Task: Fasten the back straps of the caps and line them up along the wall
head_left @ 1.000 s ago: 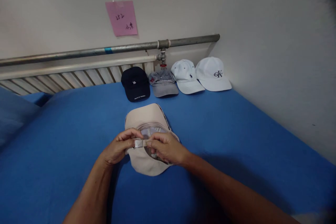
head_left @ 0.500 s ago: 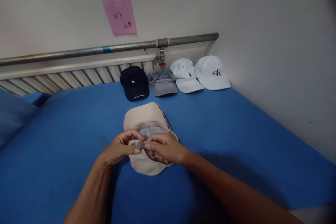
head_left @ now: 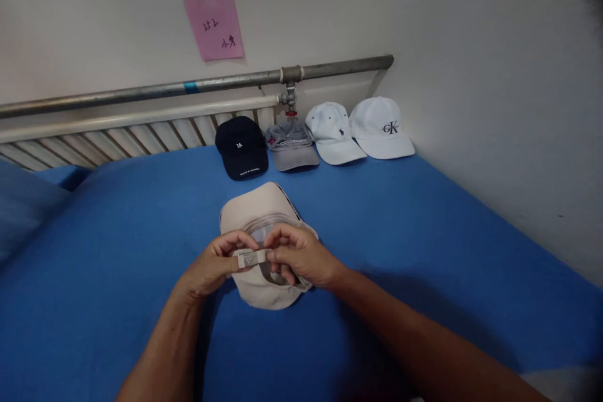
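A beige baseball cap [head_left: 257,206] lies upside down on the blue surface, its brim pointing away from me and its inside partly showing. Its back strap [head_left: 261,255] is lifted between my hands, with a metal buckle [head_left: 248,259] on it. My left hand [head_left: 219,264] pinches the strap at the buckle's end, thumb below and fingers above. My right hand [head_left: 299,256] grips the strap just right of the buckle, over the cap's opening. Part of the cap's inside is hidden behind my right hand.
Along the back stand a black cap [head_left: 241,147], a grey cap [head_left: 293,147], a pale cap [head_left: 333,133] and a white cap [head_left: 381,129]. Behind them run a radiator [head_left: 160,135] and a metal pipe [head_left: 235,80]. A pink note [head_left: 214,28] hangs on the wall.
The strap and buckle have turned so the buckle's triangular logo now faces me. My right hand has shifted slightly up, still holding the strap.
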{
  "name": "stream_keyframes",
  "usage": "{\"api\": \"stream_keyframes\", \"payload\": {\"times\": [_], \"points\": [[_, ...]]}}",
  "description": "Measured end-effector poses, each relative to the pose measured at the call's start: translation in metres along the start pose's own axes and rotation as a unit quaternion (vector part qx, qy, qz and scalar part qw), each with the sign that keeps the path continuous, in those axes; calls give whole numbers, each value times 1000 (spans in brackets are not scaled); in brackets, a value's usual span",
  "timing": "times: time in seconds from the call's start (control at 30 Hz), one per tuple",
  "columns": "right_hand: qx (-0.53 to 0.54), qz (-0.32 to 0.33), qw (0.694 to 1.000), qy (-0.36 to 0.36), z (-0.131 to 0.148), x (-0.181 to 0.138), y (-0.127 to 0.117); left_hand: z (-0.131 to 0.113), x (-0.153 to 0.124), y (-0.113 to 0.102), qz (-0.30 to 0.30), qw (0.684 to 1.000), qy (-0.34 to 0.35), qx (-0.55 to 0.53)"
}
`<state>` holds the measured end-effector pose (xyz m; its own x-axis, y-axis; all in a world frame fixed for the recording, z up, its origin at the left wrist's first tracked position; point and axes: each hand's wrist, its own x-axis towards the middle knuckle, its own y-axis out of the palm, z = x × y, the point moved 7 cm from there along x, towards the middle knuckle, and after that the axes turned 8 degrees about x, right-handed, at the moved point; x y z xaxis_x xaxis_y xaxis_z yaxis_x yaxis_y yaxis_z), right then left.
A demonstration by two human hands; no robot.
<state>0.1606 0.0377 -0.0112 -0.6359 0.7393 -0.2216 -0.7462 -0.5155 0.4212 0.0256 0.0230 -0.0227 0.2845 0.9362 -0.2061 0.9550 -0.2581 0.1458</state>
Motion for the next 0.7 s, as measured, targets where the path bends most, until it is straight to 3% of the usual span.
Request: {"api": "stream_keyframes", "payload": {"times": [0.27, 0.43, 0.7], "points": [[-44, -7, 998, -40, 9, -2, -2, 0, -1, 2, 3, 1000, 6, -22], [-25, 11, 999, -29, 5, -3, 7, 0, -1, 8, 8, 1000, -10, -21], [-100, -13, 991, -85, 21, -10, 2, -4, -1, 1, -31, 999, 19, -4]]}}
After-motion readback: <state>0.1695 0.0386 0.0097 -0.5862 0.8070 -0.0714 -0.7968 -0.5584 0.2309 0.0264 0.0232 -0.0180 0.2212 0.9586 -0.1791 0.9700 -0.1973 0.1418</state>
